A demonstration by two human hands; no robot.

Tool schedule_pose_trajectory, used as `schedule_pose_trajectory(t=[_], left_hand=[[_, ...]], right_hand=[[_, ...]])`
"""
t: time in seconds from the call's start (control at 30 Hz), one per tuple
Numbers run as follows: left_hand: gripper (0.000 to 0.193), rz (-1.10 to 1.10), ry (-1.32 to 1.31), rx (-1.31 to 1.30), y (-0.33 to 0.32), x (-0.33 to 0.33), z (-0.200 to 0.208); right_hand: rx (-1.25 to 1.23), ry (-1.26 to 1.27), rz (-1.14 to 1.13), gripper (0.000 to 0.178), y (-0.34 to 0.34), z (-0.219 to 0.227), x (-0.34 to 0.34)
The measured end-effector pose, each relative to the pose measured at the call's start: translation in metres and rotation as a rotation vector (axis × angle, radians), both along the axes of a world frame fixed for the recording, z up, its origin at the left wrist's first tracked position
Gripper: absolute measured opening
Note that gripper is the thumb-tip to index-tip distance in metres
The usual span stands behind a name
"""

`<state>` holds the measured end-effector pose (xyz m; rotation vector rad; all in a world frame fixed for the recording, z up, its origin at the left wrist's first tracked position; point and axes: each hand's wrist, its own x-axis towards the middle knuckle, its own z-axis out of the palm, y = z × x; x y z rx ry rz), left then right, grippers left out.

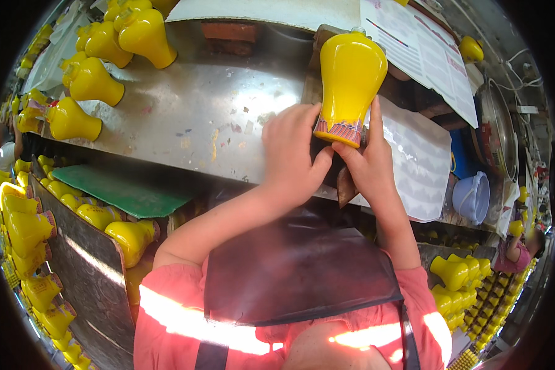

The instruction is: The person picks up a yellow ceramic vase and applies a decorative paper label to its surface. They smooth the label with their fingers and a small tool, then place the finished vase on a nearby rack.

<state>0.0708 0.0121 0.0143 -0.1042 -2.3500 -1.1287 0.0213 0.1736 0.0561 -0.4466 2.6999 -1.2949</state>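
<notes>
Though near bench edge (197, 165), vase (351, 77) between hands (291, 145) (374, 161)

A speckled metal worktable (194, 102) gleams under bright light; off its near left edge is a green board (120, 190), and farther out, a dark panel (74, 231) streaked with sunlight.

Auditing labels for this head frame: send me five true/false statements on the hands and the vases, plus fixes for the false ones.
1. The bare left hand and bare right hand are both at the base end of a glossy yellow, broad-shouldered vase. True.
2. That vase's neck points toward the person. False: it points away; the base is nearer.
3. Other glossy yellow vases are left of both hands. True.
4. A pale violet-blue, round plastic bucket is right of both hands. True.
5. The left hand is in the bucket. False: it's beside the vase.
</notes>
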Motion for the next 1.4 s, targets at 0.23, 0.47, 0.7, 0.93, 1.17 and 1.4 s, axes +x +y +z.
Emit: schedule_pose_trajectory(t=[0.23, 0.47, 0.7, 0.93, 1.17, 1.4], left_hand=[[0.059, 0.003, -0.039, 0.019, 0.005, -0.011, -0.018], [0.053, -0.084, -0.13, -0.034, 0.002, -0.015, -0.026], [0.073, -0.03, -0.229, -0.064, -0.013, -0.009, -0.009], [0.087, -0.137, 0.122, -0.269, -0.01, -0.038, 0.003], [0.097, -0.203, -0.006, -0.1, -0.014, -0.04, -0.004], [0.103, -0.186, -0.01, -0.223, -0.009, -0.036, -0.001]], right_hand=[[-0.014, -0.014, 0.002, 0.109, 0.002, -0.003, 0.0], [0.042, 0.055, 0.019, 0.109, 0.004, 0.003, -0.003], [0.189, 0.064, 0.03, 0.108, 0.011, 0.01, -0.006], [0.386, 0.082, 0.045, 0.107, 0.009, 0.013, -0.006], [0.144, 0.199, -0.14, 0.082, 0.033, 0.009, -0.014], [-0.066, -0.082, -0.136, 0.062, 0.035, -0.001, -0.02]])
